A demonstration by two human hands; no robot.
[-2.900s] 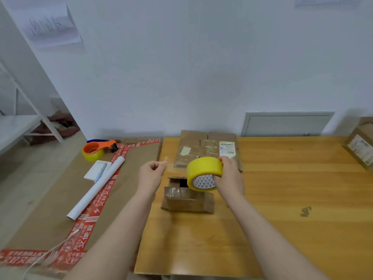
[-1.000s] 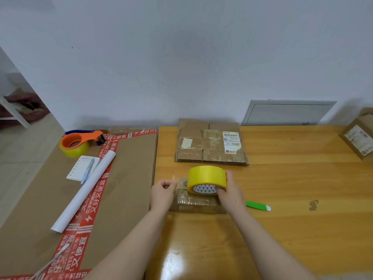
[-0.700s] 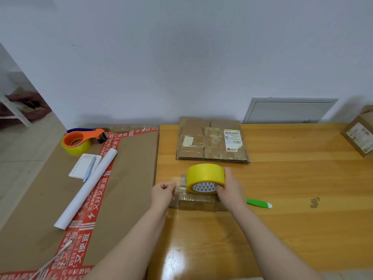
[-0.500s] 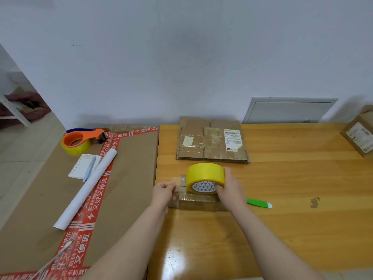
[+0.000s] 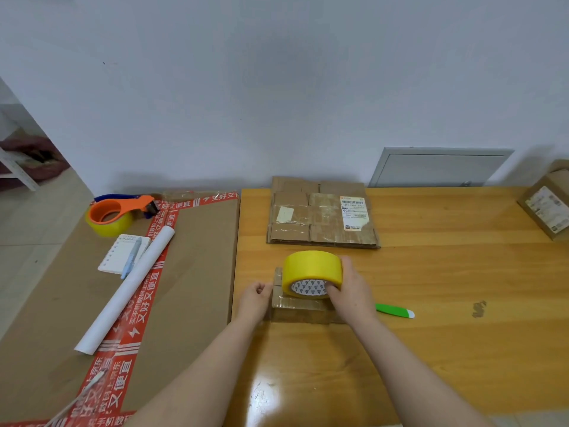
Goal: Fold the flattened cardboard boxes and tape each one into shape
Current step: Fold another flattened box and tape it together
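Right hand (image 5: 351,291) grips the tape roll (image 5: 312,268) atop the crosswise small box (image 5: 295,307); left hand (image 5: 255,298) pinches at the box's left end (presumably the tape end).

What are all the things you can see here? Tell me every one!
yellow tape roll: one, yellow, on the small box, in the right hand
small brown cardboard box: one, brown, on the table, under the roll
flattened cardboard boxes: one stack, brown, table's far edge
green plastic tool: one, green, table, right of the small box
labelled cardboard box: one, brown, table's far right
wooden table: one, orange-brown
orange tape dispenser: one, orange, yellow tape, far left
white notepad: one, with blue pen on it
white paper roll: one, white, on large cardboard sheet
left hand: curled, at small box's left end
right hand: grips the roll
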